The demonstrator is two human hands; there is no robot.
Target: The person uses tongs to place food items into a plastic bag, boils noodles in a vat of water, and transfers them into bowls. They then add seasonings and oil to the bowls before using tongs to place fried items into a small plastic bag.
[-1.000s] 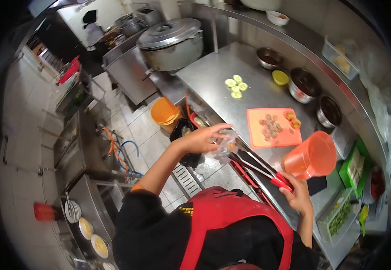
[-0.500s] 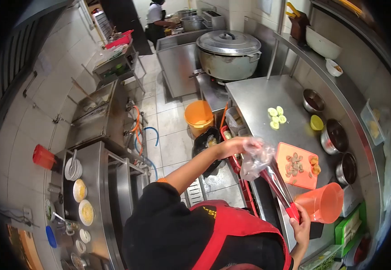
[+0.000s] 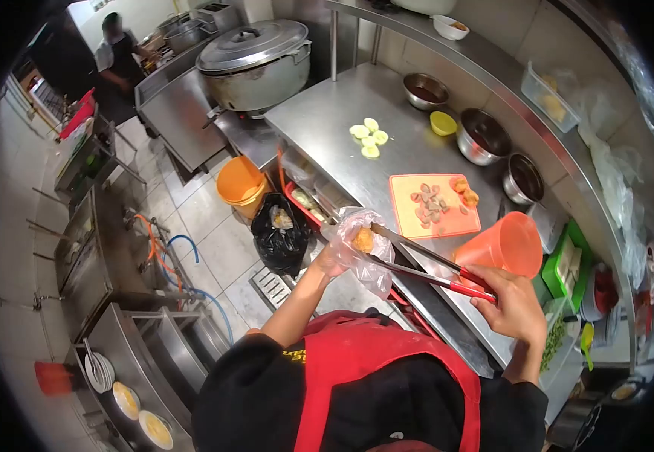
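Note:
A clear plastic bag is held in my left hand, its fingers partly covered by the plastic. My right hand grips the red handles of metal tongs. The tongs' arms are spread, and their tips reach the bag, around an orange-brown piece of food at its mouth. Just beyond the tongs lies an orange cutting board with sliced brown pieces and orange chunks. An orange pitcher stands beside the board, near my right hand.
Several pale green slices lie on the steel counter. Metal bowls and a yellow bowl line the wall side. A large lidded pot, an orange bucket and a black bag are at left. Another person stands far back.
The view has swung right. The tongs have opened and their tips now reach the bag, where the orange-brown food shows. The far person now faces this way more.

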